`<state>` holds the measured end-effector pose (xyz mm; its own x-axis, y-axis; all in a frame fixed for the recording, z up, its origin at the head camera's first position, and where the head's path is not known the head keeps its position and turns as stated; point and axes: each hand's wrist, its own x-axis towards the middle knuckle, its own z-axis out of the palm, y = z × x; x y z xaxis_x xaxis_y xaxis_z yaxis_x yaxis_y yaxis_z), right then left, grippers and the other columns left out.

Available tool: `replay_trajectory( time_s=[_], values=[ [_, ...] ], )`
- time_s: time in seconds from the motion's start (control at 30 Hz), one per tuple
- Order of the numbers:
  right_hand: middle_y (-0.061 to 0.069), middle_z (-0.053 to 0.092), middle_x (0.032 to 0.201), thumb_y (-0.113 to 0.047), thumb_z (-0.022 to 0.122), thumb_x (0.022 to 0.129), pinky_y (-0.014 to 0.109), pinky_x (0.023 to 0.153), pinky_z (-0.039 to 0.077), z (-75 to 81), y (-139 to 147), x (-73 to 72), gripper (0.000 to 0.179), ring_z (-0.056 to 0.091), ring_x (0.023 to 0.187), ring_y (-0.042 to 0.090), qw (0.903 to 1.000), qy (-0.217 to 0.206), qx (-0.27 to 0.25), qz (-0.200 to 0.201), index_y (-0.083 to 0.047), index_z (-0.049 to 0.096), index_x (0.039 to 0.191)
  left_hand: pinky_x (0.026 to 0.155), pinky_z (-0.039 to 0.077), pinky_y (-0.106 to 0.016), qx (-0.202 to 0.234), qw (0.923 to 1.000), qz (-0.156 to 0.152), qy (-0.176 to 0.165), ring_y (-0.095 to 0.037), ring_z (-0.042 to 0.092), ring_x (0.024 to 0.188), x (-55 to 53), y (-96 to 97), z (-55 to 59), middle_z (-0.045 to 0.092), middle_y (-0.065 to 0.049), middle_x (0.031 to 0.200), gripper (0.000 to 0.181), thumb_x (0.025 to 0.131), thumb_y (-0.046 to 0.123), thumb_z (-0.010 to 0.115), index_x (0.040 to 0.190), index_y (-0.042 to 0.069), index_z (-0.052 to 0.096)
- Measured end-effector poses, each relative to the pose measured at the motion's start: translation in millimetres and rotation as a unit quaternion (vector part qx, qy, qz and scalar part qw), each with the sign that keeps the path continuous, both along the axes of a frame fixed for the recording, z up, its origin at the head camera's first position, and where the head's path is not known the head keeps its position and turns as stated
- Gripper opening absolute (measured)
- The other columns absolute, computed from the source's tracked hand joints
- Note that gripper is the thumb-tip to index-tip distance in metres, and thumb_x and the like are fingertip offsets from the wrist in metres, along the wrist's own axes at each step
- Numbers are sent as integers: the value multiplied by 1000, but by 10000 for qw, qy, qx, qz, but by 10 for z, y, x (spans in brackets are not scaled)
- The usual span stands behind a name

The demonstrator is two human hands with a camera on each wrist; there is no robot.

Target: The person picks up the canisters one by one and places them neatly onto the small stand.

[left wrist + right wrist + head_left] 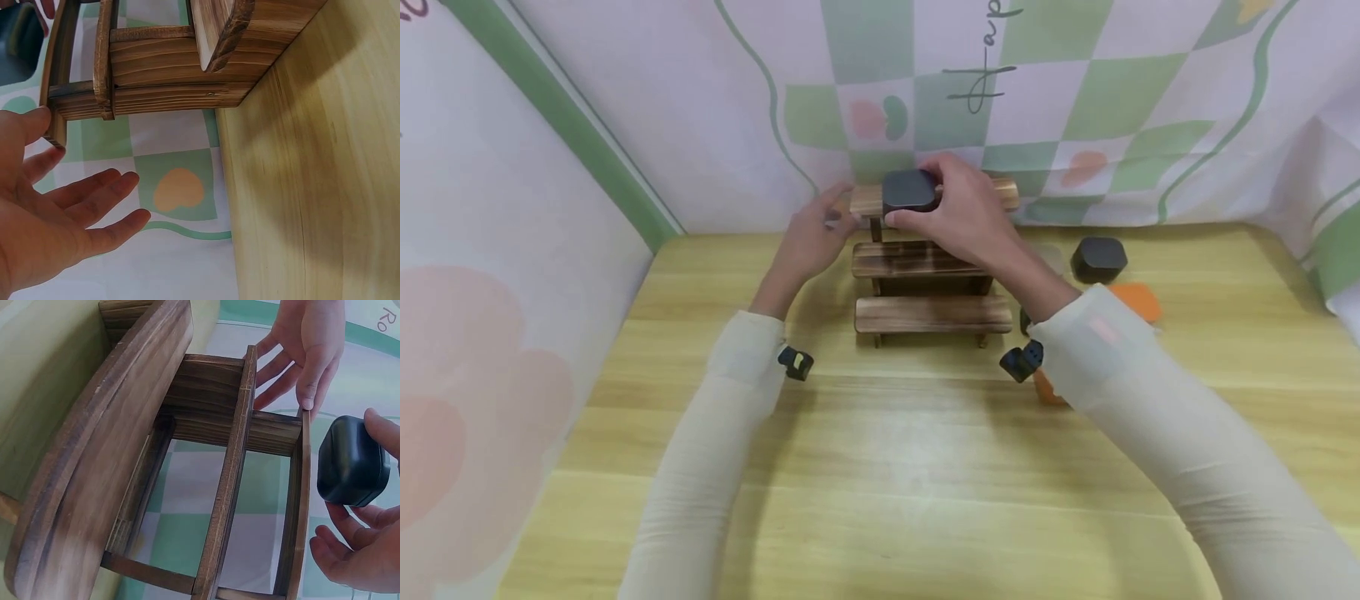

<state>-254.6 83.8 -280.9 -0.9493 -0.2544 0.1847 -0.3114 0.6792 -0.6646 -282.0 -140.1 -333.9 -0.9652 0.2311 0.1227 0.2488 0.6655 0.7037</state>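
A three-tier wooden step shelf (932,315) stands against the back cloth. At the left end of its top board, my left hand (812,237) pinches the board's end between thumb and a finger; the other fingers spread out loosely, as the left wrist view shows. Over that top board, my right hand (966,208) holds a small dark rounded case (910,190) by its sides, thumb opposite fingers. In the right wrist view the case (353,461) is beside the top board's edge; whether it touches the wood I cannot tell.
Right of the shelf lies a second dark rounded case (1099,258), with a flat orange piece (1135,302) close by. Another orange thing (1047,388) is partly hidden by the right sleeve. A printed cloth (955,100) hangs behind the wooden table (880,467).
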Motion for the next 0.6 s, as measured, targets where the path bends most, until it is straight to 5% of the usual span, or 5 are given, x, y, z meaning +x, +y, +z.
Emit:
replay_trajectory(
  time_s=[0.6],
  values=[
    [13,57,126,-48,78,84,39,85,45,-15,-97,-176,76,52,105,25,9999,63,100,-63,-2,50,138,97,49,-44,-53,10000,6,36,-28,59,121,11,13,-34,68,-10,123,56,104,33,55,156,19,37]
  ],
)
